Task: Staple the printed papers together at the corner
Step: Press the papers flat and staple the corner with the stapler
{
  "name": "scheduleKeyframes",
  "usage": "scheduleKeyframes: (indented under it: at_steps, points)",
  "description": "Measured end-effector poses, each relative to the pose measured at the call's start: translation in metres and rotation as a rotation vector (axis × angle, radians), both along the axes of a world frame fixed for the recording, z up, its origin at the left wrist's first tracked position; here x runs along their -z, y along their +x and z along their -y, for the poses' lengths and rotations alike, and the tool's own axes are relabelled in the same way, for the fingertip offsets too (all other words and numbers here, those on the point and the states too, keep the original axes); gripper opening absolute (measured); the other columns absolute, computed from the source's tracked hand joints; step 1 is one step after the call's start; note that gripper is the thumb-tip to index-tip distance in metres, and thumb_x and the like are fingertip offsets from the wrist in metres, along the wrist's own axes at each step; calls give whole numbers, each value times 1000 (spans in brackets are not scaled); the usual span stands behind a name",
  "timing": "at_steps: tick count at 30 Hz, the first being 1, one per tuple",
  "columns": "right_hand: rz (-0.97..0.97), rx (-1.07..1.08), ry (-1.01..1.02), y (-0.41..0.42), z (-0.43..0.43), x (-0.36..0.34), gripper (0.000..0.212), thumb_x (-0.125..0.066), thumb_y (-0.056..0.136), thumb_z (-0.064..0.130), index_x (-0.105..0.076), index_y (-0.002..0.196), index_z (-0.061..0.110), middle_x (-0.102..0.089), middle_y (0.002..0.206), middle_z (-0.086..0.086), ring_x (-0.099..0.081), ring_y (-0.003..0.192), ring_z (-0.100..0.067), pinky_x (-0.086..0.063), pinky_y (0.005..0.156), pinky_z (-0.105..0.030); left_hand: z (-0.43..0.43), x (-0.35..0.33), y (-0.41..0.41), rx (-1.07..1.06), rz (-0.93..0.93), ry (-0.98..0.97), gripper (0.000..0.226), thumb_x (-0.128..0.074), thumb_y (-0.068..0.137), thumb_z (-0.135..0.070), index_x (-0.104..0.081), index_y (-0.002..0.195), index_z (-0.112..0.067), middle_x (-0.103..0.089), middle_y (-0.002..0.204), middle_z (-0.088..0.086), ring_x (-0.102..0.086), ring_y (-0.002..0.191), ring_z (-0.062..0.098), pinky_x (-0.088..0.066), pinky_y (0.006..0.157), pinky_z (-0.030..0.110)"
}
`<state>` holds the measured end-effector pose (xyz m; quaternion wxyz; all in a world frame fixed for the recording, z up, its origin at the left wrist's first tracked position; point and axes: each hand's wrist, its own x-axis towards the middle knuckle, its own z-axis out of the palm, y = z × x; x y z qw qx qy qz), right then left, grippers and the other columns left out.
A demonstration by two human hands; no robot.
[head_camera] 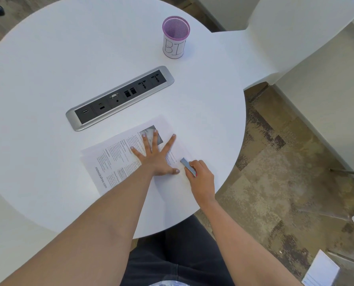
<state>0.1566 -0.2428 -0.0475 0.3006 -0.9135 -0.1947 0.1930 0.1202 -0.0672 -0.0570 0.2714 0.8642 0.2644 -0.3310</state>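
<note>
Head view, stapler (188,166) seemingly at papers (118,157) edge, table (48,79) open.

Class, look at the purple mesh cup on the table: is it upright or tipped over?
Upright. The purple mesh cup stands on its base on the white table, its open rim facing up.

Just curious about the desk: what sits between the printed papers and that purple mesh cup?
In the head view, a silver socket panel set into the table lies between the printed papers and the purple mesh cup; otherwise bare tabletop.
</note>
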Motion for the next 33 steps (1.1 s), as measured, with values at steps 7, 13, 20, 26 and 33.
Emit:
scheduleKeyframes:
  at_steps: [7, 13, 20, 26, 33]
  points:
    - [16, -72, -31, 8, 4, -2, 6, -63, 92, 15, -65, 95, 10, -56, 83, 3, -51, 67, -16, -37, 59, -21, 0, 0, 0, -6, -5, -2, 128, -67, 55, -80, 40, 123, -63, 67, 123, -5, 59, 116, 33, 22, 87, 79]
    - [16, -59, -47, 4, 5, -2, 6, -63, 91, 14, -65, 96, 11, -58, 85, 0, -53, 69, -18, -44, 61, -31, 0, -2, 1, -3, -13, 2, 129, -67, 56, -80, 42, 122, -63, 65, 125, -3, 57, 119, 35, 21, 88, 80]
    - [20, -42, -27, 5, -1, 0, 4, -64, 90, 12, -63, 87, 9, -56, 78, -1, -52, 64, -21, -41, 57, -33, 2, -2, 1, -1, -14, 11, 127, -68, 57, -78, 37, 127, -62, 55, 142, 3, 60, 114, 33, 22, 88, 79]
    - [-2, -61, -7, 11, 2, 2, 4, -65, 89, 14, -65, 91, 11, -58, 81, 3, -52, 65, -15, -39, 58, -25, 2, -4, 0, 1, -12, 4, 127, -68, 58, -77, 34, 131, -60, 53, 143, 3, 56, 119, 35, 18, 90, 80]
    - [-68, -193, 142, 23, 15, -5, 6, -71, 87, 22, -69, 92, 19, -54, 75, 14, -50, 66, -1, -35, 57, -13, 2, -2, 0, -8, 4, -1, 127, -68, 56, -79, 34, 129, -63, 55, 141, 2, 54, 124, 37, 19, 89, 80]
